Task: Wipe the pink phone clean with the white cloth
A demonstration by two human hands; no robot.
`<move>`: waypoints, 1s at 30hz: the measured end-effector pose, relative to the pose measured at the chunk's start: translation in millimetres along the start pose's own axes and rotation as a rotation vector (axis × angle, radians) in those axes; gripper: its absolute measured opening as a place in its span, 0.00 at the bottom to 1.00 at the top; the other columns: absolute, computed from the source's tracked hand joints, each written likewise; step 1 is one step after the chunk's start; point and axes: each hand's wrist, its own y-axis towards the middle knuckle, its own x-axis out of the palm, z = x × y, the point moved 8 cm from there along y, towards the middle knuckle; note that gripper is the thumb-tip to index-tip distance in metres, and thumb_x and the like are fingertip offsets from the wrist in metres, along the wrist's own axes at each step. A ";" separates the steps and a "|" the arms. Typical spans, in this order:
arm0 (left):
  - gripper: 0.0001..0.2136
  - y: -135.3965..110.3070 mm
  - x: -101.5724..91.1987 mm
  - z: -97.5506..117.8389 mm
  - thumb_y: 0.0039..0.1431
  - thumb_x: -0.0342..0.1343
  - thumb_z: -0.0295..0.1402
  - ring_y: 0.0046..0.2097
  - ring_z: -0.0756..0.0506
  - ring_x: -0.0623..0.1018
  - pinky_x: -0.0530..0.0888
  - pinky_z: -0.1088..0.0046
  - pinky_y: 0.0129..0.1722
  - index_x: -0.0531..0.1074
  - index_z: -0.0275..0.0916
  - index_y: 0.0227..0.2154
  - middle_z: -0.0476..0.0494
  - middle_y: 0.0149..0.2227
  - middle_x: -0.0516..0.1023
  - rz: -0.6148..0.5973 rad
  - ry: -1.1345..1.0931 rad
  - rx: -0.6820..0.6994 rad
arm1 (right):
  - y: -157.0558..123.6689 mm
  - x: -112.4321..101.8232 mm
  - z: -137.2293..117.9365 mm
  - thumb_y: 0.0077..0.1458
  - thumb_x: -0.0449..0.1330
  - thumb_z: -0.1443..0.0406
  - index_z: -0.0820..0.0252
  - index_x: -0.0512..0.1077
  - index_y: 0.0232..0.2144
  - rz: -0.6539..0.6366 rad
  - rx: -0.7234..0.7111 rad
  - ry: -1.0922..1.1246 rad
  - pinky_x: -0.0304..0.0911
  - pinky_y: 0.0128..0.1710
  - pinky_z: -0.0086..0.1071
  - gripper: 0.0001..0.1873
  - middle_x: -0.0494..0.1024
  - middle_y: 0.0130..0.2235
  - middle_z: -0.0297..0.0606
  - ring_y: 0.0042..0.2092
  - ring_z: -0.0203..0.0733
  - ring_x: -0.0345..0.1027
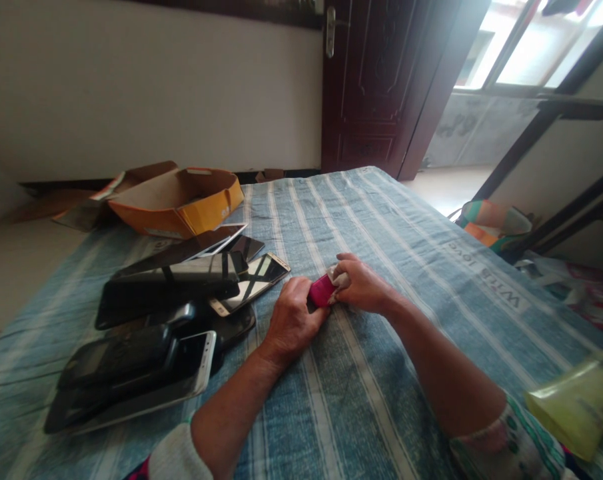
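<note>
Near the middle of the striped cloth is a small pink item; its exact kind cannot be confirmed. Left hand: fingers curled closely round the item's left end, thumb along its near side, grip closed. Right hand: fingers bent in a pinch on a pale wad, possibly tissue, which meets the item's right end. Any slight gap within that pinch cannot be made out.

Governing relation: the item lies to the right of the left hand and to the left of the right hand, directly between them. Its visible body slants away from the left hand, rightward and slightly toward the far side; with both ends covered, the true long axis cannot be established. Both hands are at the item, the left having the larger hold.

Nearest loose article: a gold-edged phone, just beside the left knuckles, apart from the pink item. It lies at the edge of a heap of dark phones. Beyond the heap stands an open orange box.
</note>
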 end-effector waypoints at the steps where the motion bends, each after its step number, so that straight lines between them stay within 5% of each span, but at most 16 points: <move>1: 0.07 0.1 -0.1 -0.2 0.50 0.59 0.29 0.36 0.44 0.71 0.70 0.67 0.36 0.66 0.39 0.29 0.46 0.32 0.70 0.001 0.000 -0.002 | 0.1 -1.0 0.5 0.34 0.63 0.73 0.58 0.74 0.29 -0.021 -0.021 0.013 0.63 0.51 0.37 0.14 0.68 0.53 0.39 0.54 0.49 0.65; 6: 0.07 0.8 -0.4 -0.6 0.49 0.60 0.28 0.37 0.43 0.72 0.70 0.65 0.38 0.67 0.39 0.30 0.45 0.34 0.70 -0.005 0.007 -0.004 | 2.9 -21.0 20.1 0.34 0.63 0.69 0.60 0.72 0.24 -0.010 0.016 0.400 0.67 0.38 0.32 0.08 0.76 0.42 0.37 0.39 0.41 0.71; 9: 0.10 1.4 -1.1 -1.1 0.47 0.62 0.27 0.39 0.42 0.72 0.71 0.64 0.40 0.67 0.39 0.32 0.44 0.36 0.72 -0.003 -0.007 -0.007 | 2.8 -43.7 45.3 0.35 0.60 0.67 0.60 0.70 0.22 0.241 0.149 0.725 0.65 0.29 0.30 0.06 0.76 0.28 0.34 0.30 0.39 0.71; 13: 0.10 1.9 -2.0 -0.1 0.46 0.62 0.27 0.39 0.43 0.73 0.72 0.64 0.40 0.68 0.39 0.32 0.44 0.36 0.72 0.004 -0.011 0.003 | 0.9 -49.9 54.3 0.34 0.60 0.67 0.59 0.70 0.24 0.452 0.181 0.914 0.66 0.26 0.31 0.08 0.75 0.25 0.32 0.28 0.40 0.72; 18: 0.09 1.7 -3.2 1.4 0.48 0.60 0.27 0.37 0.44 0.72 0.71 0.67 0.37 0.68 0.40 0.32 0.46 0.33 0.71 0.012 -0.005 0.023 | -0.8 -34.1 19.2 0.46 0.61 0.62 0.56 0.73 0.35 0.501 0.006 0.569 0.68 0.33 0.32 0.12 0.77 0.31 0.32 0.33 0.39 0.73; 22: 0.08 1.4 -1.7 0.3 0.49 0.59 0.28 0.37 0.43 0.72 0.71 0.66 0.37 0.67 0.40 0.32 0.45 0.33 0.71 0.006 -0.016 0.023 | -3.9 -6.2 -14.4 0.53 0.57 0.67 0.52 0.73 0.39 0.357 -0.139 0.163 0.66 0.49 0.34 0.10 0.78 0.44 0.34 0.47 0.41 0.72; 25: 0.06 1.0 -1.0 -0.1 0.51 0.57 0.27 0.38 0.43 0.73 0.72 0.65 0.38 0.66 0.39 0.31 0.44 0.34 0.72 0.017 -0.024 0.027 | -8.4 12.9 -24.6 0.53 0.56 0.73 0.52 0.75 0.39 0.210 -0.207 -0.074 0.52 0.62 0.42 0.14 0.70 0.58 0.36 0.62 0.45 0.59; 30: 0.04 0.0 0.7 -0.3 0.52 0.55 0.26 0.37 0.44 0.72 0.71 0.66 0.38 0.65 0.40 0.29 0.45 0.33 0.71 0.021 -0.022 0.028 | -20.8 23.6 -23.0 0.55 0.55 0.73 0.52 0.72 0.49 0.108 -0.279 -0.255 0.43 0.65 0.51 0.21 0.64 0.63 0.39 0.67 0.48 0.47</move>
